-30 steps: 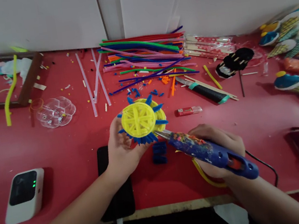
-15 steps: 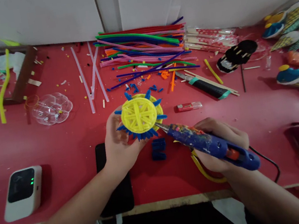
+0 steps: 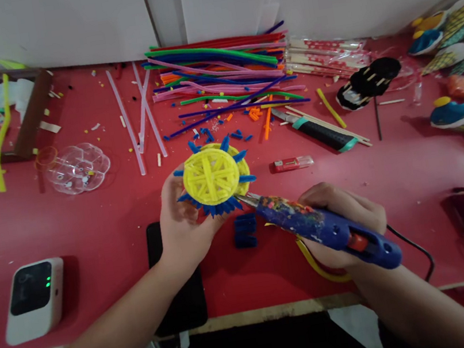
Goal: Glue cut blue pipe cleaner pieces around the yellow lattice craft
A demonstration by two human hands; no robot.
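My left hand [image 3: 186,216] is closed around a yellow pipe-cleaner wheel [image 3: 210,175] with two round faces and short blue pieces sticking out around its edge. Some of its fingers are hidden behind the wheel. In my right hand [image 3: 343,215] is a blue hot glue gun [image 3: 309,223], smeared with dried glue and paint. Its metal nozzle points left and meets the lower right edge of the wheel, among the blue pieces. Below the wheel, short folded blue pipe-cleaner pieces [image 3: 245,231] lie on the red table. A bent yellow strip [image 3: 322,268] shows under my right hand.
Behind the wheel lies a pile of coloured pipe cleaners [image 3: 221,71]. A utility knife [image 3: 322,134] and a red lighter [image 3: 293,164] are to the right. At left are a clear flower-shaped tray [image 3: 78,169] and a white device [image 3: 35,299]. A black phone [image 3: 181,298] lies beneath my left forearm.
The wheel and the glue gun have shifted slightly left in the view. The nozzle has moved a little lower along the wheel's edge. Both hands keep their holds.
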